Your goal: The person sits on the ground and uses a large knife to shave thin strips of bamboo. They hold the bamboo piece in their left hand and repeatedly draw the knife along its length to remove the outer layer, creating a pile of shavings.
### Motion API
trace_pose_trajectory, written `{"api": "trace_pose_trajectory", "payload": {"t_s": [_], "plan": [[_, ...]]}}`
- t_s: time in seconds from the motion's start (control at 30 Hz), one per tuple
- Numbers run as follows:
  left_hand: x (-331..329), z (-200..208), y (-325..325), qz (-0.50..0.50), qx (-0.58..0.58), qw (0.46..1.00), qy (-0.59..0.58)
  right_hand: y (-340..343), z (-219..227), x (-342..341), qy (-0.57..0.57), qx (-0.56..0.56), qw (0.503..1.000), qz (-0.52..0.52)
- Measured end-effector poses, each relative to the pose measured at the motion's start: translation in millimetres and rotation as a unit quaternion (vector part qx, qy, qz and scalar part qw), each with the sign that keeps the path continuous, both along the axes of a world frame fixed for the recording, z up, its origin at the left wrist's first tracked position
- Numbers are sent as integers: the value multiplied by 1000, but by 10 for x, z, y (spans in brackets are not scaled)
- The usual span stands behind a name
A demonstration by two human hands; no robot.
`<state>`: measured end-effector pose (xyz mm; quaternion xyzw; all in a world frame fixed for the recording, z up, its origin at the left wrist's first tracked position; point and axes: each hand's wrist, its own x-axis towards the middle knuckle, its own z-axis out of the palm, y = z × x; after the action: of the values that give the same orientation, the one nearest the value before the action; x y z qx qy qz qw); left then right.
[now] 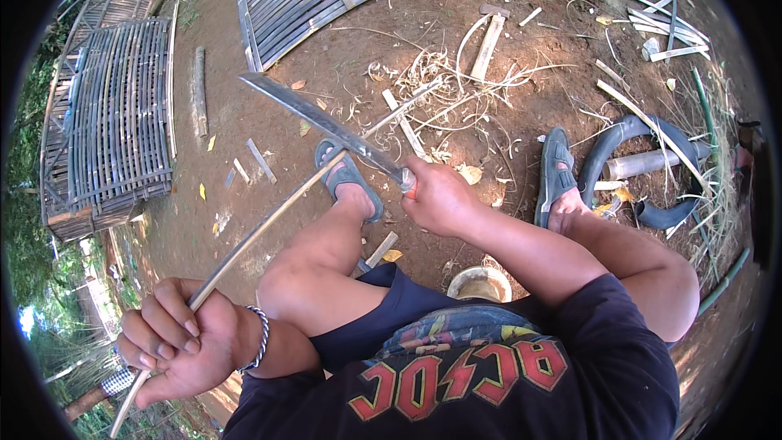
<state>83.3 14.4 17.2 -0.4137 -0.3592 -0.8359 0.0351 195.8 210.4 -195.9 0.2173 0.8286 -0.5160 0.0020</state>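
Note:
A long, thin bamboo strip (269, 226) slants from the lower left up toward the middle. My left hand (183, 334), which wears a braided bracelet on the wrist, has its fingers wrapped round the strip near its lower end. The handle of a machete is in the closed fist of my right hand (442, 200). Its long grey machete blade (314, 120) points to the upper left and crosses the strip near the right fist. From above I cannot tell how far the edge bites into the strip. Beyond the crossing, the strip's far end reaches over a heap of curled shavings (444, 73).
Slatted bamboo panels lie at the top (301, 0) and stand at the left (122, 114). A hammer (489, 45) rests by the shavings. Right of my sandalled foot is a black rubber tube (599, 151) among bamboo pieces. A pale bucket (481, 283) stands between my legs.

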Motion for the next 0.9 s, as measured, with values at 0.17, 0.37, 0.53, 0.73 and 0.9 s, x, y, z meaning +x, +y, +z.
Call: {"api": "trace_pose_trajectory", "payload": {"t_s": [0.17,0.37,0.53,0.73,0.9], "plan": [[23,6,9,8,-11,1000,-8,-89,125,-3,23,9,999,24],[3,14,26,-5,2,1000,0,14,-16,23,-11,7,1000,4],[-2,17,35,7,-12,1000,1,-4,38,0,28,3,999,27],[13,14,13,16,-6,1000,3,-37,-19,5,20,18,1000,7],[-8,-3,-17,7,-17,1000,8,45,-99,18,-15,12,1000,6]]}}
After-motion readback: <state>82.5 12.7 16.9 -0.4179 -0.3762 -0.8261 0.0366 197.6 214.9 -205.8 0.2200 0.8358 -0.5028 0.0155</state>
